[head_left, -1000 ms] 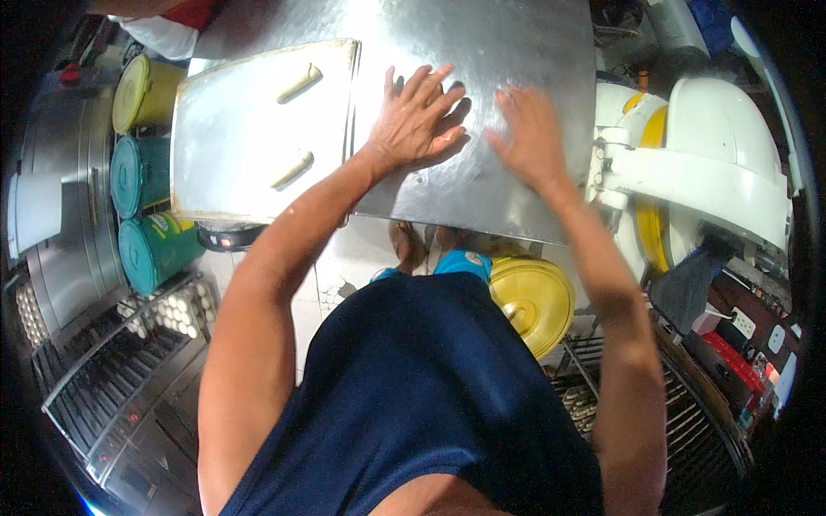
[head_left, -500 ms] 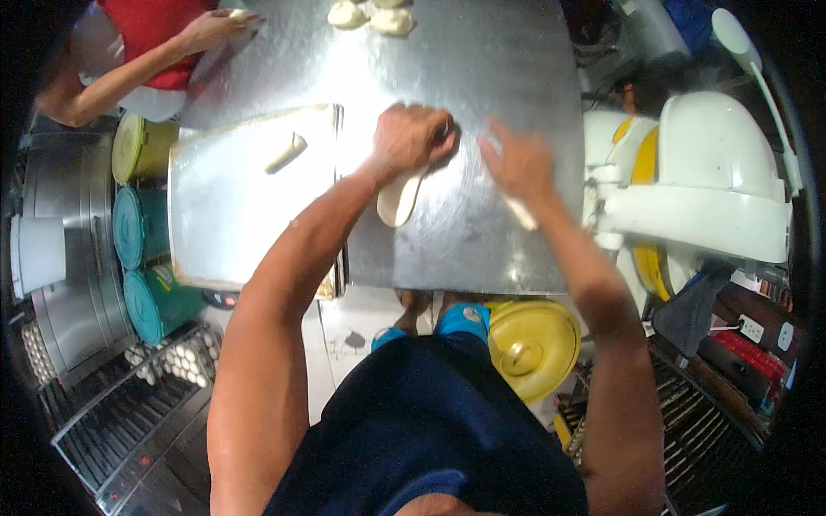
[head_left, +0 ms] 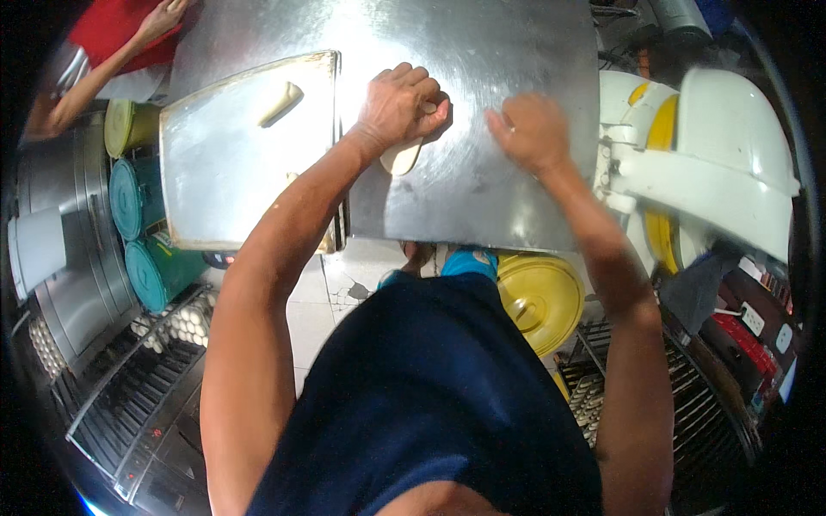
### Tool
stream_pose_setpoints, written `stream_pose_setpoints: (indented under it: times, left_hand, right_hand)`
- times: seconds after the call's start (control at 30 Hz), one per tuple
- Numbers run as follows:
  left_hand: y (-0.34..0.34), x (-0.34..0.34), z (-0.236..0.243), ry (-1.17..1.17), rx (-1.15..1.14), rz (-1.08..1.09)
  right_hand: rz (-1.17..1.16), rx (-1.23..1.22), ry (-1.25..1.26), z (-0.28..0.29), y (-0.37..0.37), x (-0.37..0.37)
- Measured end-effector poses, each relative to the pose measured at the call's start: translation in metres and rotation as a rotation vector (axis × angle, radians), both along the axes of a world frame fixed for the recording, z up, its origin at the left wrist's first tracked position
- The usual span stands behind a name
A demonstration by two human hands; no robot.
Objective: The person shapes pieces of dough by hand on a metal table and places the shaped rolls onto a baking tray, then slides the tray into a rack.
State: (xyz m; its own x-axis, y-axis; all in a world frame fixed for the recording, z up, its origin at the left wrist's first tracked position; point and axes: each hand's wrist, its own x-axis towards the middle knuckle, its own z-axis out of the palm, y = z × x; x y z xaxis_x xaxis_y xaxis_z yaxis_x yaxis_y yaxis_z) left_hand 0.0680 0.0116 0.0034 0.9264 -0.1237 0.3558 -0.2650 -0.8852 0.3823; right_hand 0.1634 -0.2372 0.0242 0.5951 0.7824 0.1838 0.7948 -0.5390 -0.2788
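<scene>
One wide fisheye view looks down from the wearer's head, over the shirt (head_left: 430,378), onto the nearby hands (head_left: 397,105) and table (head_left: 482,202).

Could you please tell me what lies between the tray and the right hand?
In the head view, the left hand lies between the tray and the right hand, with a dough piece protruding from beneath it.

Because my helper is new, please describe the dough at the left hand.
On the steel table, right of the tray, is the left hand. The dough piece pokes out from under it, flat, round-ended, unlike the tray's plumper roll.
</scene>
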Motion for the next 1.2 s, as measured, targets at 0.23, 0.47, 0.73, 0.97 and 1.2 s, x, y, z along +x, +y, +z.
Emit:
stream_pose_setpoints:
  times: [0.23, 0.47, 0.73, 0.97, 1.2]
  left_hand:
    - [-0.006, 0.002, -0.007, 0.073, 0.123, 0.144]
    - [-0.008, -0.03, 0.03, 0.493, 0.005, 0.138]
    - [-0.002, -0.01, -0.005, 0.002, 0.06, 0.001]
    - [-0.004, -0.042, 0.026, 0.17, 0.066, 0.037]
    - [0.005, -0.005, -0.003, 0.012, 0.075, -0.088]
  right_hand:
    - [0.039, 0.229, -0.181, -0.008, -0.001, -0.002]
    - [-0.037, -0.168, 0.125, 0.023, -0.025, -0.024]
    - [0.007, 0.074, -0.071, -0.004, -0.007, 0.001]
    - [0.012, 0.052, 0.015, 0.001, -0.048, -0.033]
    - [0.034, 0.071, -0.047, -0.002, -0.012, -0.007]
